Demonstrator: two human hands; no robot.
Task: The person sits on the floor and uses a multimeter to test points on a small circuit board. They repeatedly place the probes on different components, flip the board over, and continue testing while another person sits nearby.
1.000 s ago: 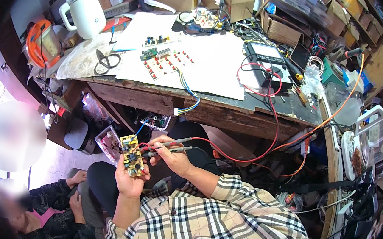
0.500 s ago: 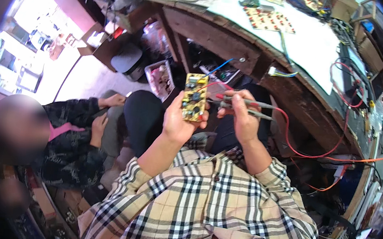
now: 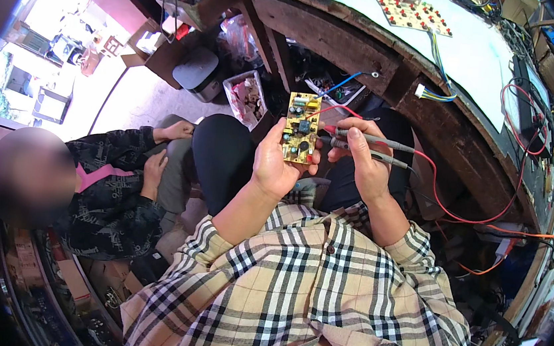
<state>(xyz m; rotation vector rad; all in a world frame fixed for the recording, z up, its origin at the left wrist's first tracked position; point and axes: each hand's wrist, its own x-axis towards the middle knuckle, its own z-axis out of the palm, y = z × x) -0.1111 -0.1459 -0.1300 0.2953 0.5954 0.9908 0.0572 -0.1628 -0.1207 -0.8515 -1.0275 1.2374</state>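
My left hand (image 3: 277, 161) is closed round the lower edges of a small yellow circuit board (image 3: 301, 140), with its component side facing up. A blue wire (image 3: 339, 85) and a red wire (image 3: 340, 106) run off the board's upper part. In my right hand (image 3: 366, 165) are two test probes (image 3: 386, 143), grey-handled and held side by side between thumb and fingers. Their tips point left at the board's right side; whether they touch it I cannot tell. A red lead (image 3: 433, 175) trails from the probes toward the right.
A wooden workbench (image 3: 324, 27) spans the far side, bearing another circuit board with red parts (image 3: 412, 14) and a white connector (image 3: 421, 91) hanging over its edge. Below stand a bin of scraps (image 3: 247, 100) and a grey bin (image 3: 195, 68). Another person (image 3: 112, 190) sits at my left.
The whole view has shifted, so the board and hands appear farther right and slightly higher. My grip on the board and on the probes stays the same.
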